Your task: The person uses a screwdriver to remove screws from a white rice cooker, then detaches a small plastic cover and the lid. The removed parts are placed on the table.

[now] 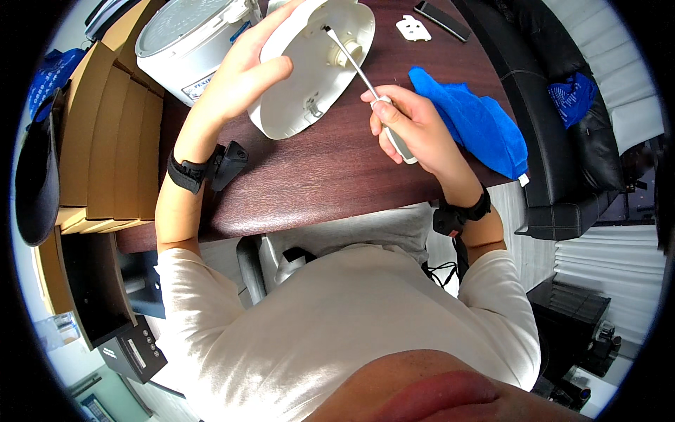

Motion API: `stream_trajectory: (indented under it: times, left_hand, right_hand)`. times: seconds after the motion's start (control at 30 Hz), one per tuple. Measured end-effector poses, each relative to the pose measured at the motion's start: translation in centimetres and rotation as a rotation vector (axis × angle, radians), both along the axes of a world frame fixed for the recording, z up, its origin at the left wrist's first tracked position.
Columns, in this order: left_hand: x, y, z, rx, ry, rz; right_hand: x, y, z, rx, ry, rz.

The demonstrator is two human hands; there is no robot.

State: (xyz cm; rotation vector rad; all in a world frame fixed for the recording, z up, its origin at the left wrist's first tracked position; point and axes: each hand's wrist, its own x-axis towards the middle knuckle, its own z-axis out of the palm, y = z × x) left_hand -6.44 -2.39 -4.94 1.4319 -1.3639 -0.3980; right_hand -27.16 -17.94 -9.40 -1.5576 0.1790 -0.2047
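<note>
My left hand grips the left edge of a white oval plastic shell, its thumb over the rim and most of its fingers hidden. The hollow inner side faces me, showing a round raised collar and a small metal clip. In my right hand is a screwdriver with a pale grey handle and a long metal shaft. Its tip meets the inside of the shell near the upper end, at a small dark hole; whether a screw sits there I cannot tell.
Behind my left hand stands a white appliance, with cardboard boxes left of it. A blue cloth lies right of my right hand. A small white plastic plate and a phone rest on the dark wooden table.
</note>
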Motion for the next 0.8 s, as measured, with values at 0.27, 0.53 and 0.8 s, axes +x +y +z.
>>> stream_trajectory:
  times: [0.27, 0.53, 0.8]
  left_hand:
    - [-0.3, 0.0, 0.3, -0.005, -0.033, -0.006]
    - [0.4, 0.2, 0.0, 0.012, -0.067, 0.045]
    - [0.0, 0.0, 0.1, 0.02, 0.01, 0.045]
  right_hand:
    - [0.1, 0.4, 0.6, -0.478, 0.041, -0.132]
    - [0.3, -3.6, 3.6, -1.749, -0.252, -0.367]
    - [1.0, -6.9, 6.2, -1.715, -0.486, -0.323]
